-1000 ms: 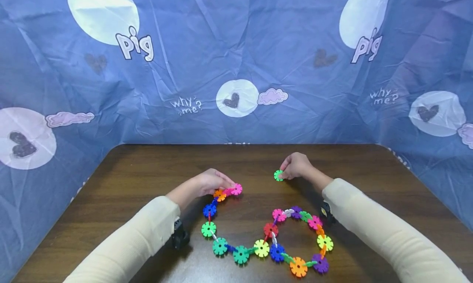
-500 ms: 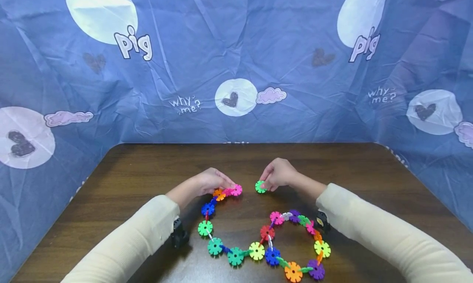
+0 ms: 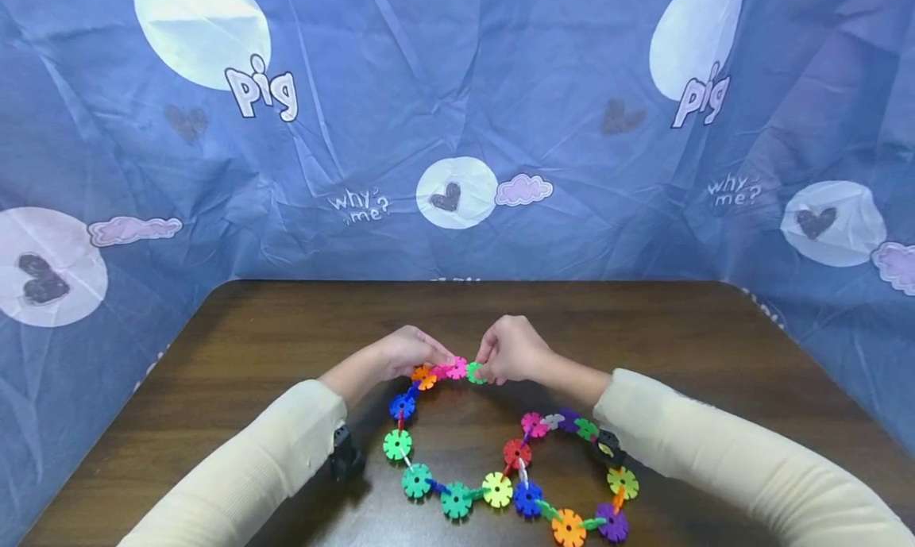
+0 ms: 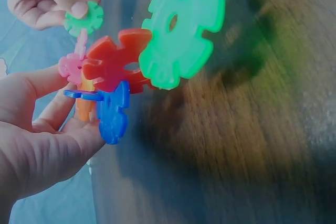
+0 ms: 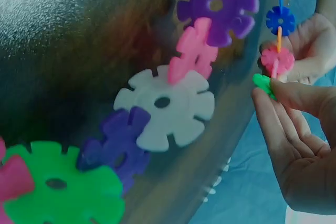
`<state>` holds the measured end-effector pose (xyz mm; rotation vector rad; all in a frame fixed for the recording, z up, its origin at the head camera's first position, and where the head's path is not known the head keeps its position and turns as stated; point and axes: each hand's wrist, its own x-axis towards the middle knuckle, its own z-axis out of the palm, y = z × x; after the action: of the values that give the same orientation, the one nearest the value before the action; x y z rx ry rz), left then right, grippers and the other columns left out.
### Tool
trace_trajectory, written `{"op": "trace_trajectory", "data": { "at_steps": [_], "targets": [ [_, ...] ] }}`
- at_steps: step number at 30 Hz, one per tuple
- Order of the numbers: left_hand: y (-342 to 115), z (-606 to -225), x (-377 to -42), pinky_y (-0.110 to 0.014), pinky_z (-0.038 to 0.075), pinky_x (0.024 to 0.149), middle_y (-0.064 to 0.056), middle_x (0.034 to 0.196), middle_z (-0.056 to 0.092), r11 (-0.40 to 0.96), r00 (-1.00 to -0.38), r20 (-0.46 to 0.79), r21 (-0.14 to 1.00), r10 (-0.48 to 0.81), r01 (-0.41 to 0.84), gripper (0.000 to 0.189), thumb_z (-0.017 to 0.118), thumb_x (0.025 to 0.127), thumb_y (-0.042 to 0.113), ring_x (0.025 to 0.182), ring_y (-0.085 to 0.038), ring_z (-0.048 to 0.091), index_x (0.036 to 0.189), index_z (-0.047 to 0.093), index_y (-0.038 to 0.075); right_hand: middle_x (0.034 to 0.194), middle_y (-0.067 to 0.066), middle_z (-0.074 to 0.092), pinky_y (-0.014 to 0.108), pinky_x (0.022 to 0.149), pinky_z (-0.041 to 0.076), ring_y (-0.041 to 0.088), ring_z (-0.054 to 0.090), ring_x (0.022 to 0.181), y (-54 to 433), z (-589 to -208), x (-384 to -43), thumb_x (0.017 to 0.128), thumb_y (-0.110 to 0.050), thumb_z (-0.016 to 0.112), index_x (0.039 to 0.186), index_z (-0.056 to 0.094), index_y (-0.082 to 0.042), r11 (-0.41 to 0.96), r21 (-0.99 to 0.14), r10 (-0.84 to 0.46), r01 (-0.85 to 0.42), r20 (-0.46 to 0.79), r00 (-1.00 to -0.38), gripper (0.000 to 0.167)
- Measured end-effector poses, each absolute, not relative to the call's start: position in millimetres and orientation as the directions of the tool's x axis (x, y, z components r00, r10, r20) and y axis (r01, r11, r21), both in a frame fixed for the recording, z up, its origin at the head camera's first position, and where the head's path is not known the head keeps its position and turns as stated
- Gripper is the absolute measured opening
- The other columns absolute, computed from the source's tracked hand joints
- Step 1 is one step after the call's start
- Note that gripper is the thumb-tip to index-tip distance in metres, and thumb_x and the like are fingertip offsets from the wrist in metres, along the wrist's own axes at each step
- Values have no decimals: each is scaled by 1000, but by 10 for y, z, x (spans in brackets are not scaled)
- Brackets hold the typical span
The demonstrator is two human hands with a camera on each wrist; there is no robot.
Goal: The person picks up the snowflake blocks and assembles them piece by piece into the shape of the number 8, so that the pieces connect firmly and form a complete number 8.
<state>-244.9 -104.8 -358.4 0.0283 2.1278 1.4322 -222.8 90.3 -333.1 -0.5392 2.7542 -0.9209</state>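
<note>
In the head view my left hand [image 3: 411,351] holds the upper end of a chain of notched plastic discs, by a pink disc [image 3: 457,367] beside an orange disc [image 3: 424,378]. Between thumb and fingers, my right hand [image 3: 516,351] pinches a loose-looking green disc [image 3: 473,373] against that pink one. Whether their slots have locked cannot be told. The right wrist view has the green disc [image 5: 264,84] edge-on at the pink disc [image 5: 278,60]. Closer to the left wrist camera hang a red disc [image 4: 116,61], a blue disc [image 4: 114,116] and a bigger-looking green disc [image 4: 184,30].
From the held end the chain curves down through a yellow disc [image 3: 497,490] into a closed-looking ring on the right, with an orange disc [image 3: 569,527] at its bottom. My right forearm covers part of that ring. A brown wooden table [image 3: 286,317] meets a blue printed cloth [image 3: 322,134] behind.
My right hand has come left and slightly down with the green disc, from well apart to meeting the pink disc. My left hand has stayed nearly still. The ring has shifted slightly left.
</note>
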Motion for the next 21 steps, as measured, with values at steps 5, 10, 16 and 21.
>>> {"op": "trace_trajectory", "data": {
  "at_steps": [5,10,16,21],
  "targets": [
    [-1025,-3588,-2429,-19,50,63,5,71,69,385,-861,-418,874,290,-295,27,65,88,5,67,-6,58,111,67,-9,54,2,67,17,47,48,3,56,45,857,-3381,-2217,69,-7,84,63,69,-7,735,-534,-442,-417,90,-893,16],
    [-989,-3607,-2419,-21,52,70,-11,91,74,369,-892,-396,880,219,-301,27,64,89,4,72,-9,59,111,67,-9,54,1,65,15,49,43,2,50,49,797,-3424,-2246,67,-6,85,59,69,-8,747,-466,-422,-474,217,-880,18],
    [-995,-3723,-2484,-26,54,78,-14,105,73,373,-906,-393,873,160,-313,20,68,86,7,84,-16,62,104,73,-1,53,-1,64,16,50,41,3,50,50,755,-3460,-2295,66,-5,85,57,68,-10,766,-471,-378,-438,220,-899,20],
    [-975,-3600,-2387,-21,50,64,-7,89,74,351,-898,-419,867,133,-353,25,66,88,9,71,-11,57,110,70,-3,56,1,66,15,49,41,2,50,50,780,-3433,-2356,67,-8,86,61,71,-9,768,-496,-365,-406,182,-913,16]
  ]
}}
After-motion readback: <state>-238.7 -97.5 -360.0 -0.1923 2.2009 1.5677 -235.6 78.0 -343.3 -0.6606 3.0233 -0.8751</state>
